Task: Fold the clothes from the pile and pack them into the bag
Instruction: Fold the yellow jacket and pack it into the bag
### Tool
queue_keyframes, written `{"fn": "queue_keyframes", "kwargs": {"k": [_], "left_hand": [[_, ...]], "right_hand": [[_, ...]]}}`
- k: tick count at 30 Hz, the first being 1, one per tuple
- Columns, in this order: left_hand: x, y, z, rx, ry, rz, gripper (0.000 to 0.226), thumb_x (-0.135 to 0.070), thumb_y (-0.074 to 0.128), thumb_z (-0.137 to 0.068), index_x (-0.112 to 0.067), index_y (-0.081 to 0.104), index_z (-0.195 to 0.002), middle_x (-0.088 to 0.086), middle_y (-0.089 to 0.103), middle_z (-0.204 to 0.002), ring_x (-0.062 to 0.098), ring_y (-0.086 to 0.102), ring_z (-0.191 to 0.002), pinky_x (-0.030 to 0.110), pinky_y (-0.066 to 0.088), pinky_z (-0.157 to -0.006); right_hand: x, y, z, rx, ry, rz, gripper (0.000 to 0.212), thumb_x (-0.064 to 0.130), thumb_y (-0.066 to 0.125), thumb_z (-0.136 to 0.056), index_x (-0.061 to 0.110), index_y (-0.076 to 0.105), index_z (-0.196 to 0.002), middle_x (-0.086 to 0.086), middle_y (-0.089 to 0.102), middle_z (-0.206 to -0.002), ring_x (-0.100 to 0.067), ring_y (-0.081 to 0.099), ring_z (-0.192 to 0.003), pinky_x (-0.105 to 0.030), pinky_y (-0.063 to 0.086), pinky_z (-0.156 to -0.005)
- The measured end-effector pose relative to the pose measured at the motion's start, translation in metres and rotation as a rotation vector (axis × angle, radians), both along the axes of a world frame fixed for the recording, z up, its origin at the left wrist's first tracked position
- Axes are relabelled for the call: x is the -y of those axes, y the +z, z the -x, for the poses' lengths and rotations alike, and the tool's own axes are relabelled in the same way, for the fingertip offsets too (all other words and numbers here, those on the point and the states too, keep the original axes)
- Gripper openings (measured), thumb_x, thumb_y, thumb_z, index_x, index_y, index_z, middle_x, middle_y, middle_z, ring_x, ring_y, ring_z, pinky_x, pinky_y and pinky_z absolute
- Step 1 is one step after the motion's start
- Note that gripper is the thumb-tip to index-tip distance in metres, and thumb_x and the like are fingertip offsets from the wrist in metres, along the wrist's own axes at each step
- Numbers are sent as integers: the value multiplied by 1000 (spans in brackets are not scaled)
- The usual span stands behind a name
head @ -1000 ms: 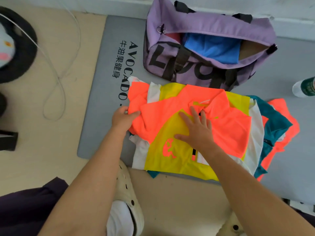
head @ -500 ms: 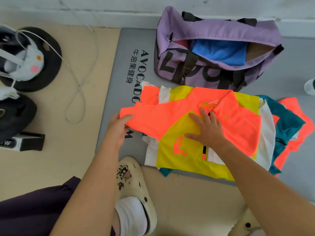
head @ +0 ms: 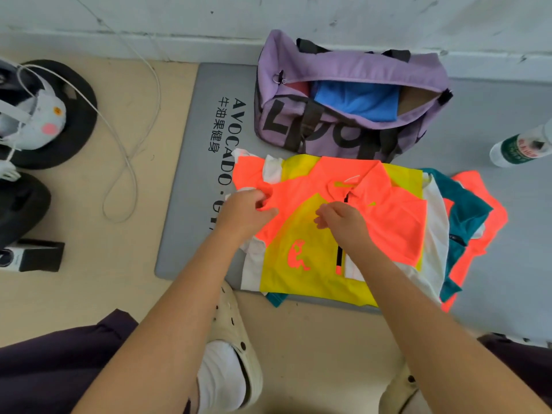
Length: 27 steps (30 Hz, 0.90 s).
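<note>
Bare forearms, dark purple trousers (head: 53, 363), white socks (head: 219, 380) and cream perforated clogs (head: 239, 333).

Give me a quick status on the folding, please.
Left hand grips orange sleeve. Right hand curled over orange-and-yellow shirt. Purple bag open; nothing blocking.

The right edge of the picture cuts off the bottle (head: 521, 147) at the mat's (head: 191, 162) far right. The left hand (head: 245, 213) and the orange and yellow shirt (head: 301, 258) cover the end of the mat's printed lettering. Beneath that shirt only edges of a teal garment (head: 466, 216) show. The bag (head: 343, 67) hides most of its contents; the red patch beside the blue cloth (head: 358, 100) is perhaps another garment.
</note>
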<state>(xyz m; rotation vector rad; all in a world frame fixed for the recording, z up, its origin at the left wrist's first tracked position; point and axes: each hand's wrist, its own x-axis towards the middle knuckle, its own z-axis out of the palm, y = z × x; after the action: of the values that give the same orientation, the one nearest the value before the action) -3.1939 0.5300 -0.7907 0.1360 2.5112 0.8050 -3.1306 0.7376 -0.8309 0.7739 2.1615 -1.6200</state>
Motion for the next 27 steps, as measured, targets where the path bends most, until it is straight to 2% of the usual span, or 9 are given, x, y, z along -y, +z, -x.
{"fn": "queue_keyframes", "kwargs": {"k": [2,4,7,10,13,16,19,21,27], "left_hand": [[-28,3,-10,299,-21,-136,22,-32,73,-85,-22,60,-99,-5,64,-83,19,65,-78,26,45,-65],[-37,-1,-17,596,90,-268,33,-32,69,-89,-23,55,-118,6,71,-95,24,73,-74,31,54,-59],[-26,-15,-21,469,263,-234,16,-25,60,-92,-18,62,-107,11,71,-93,21,69,-65,33,54,-57],[-7,-38,-24,283,361,-92,11,-25,58,-90,-20,65,-97,5,70,-96,21,67,-81,35,54,-70],[-3,-58,-28,210,340,-7,25,-36,65,-89,-21,65,-109,-9,60,-91,14,57,-88,29,42,-73],[-15,-73,-28,182,340,-49,33,-43,71,-85,-21,66,-109,-13,57,-81,13,57,-84,27,41,-73],[-24,-85,-25,139,352,-68,20,-32,72,-85,-16,70,-97,-4,64,-85,19,62,-87,29,44,-74],[-24,-89,-21,93,424,-43,9,-27,65,-89,-18,68,-88,-6,66,-85,20,63,-88,27,41,-69],[-13,-92,-21,177,421,-103,22,-36,68,-88,-20,59,-77,0,66,-78,19,63,-77,27,40,-60]], "right_hand": [[1,-2,-5,184,-152,247,39,37,49,-99,2,66,-94,-13,68,-86,-26,65,-76,-37,46,-75],[0,-9,-14,271,-122,215,55,53,52,-94,-1,64,-90,-13,57,-80,-23,57,-74,-38,42,-74],[1,-20,-23,274,-74,48,47,47,62,-90,11,45,-66,-10,37,-66,-19,39,-62,-33,31,-62],[2,-28,-21,233,-80,-80,51,29,68,-89,17,30,-56,0,27,-56,-15,27,-53,-31,19,-49],[2,-30,-16,198,-64,-107,35,22,66,-89,4,49,-65,-5,42,-62,-16,37,-57,-31,30,-50],[-4,-29,-12,93,-80,-47,18,17,64,-91,0,66,-95,-15,67,-87,-26,59,-76,-42,49,-72],[-15,-31,-8,27,-48,-81,7,14,63,-91,12,66,-97,-8,70,-92,-27,63,-85,-37,50,-74],[-21,-36,-4,41,-62,-135,10,16,64,-91,6,65,-95,-9,68,-90,-28,62,-82,-38,48,-72],[-23,-46,-2,123,-114,-178,23,20,72,-85,1,66,-96,-9,66,-88,-20,57,-77,-34,42,-67]]}}
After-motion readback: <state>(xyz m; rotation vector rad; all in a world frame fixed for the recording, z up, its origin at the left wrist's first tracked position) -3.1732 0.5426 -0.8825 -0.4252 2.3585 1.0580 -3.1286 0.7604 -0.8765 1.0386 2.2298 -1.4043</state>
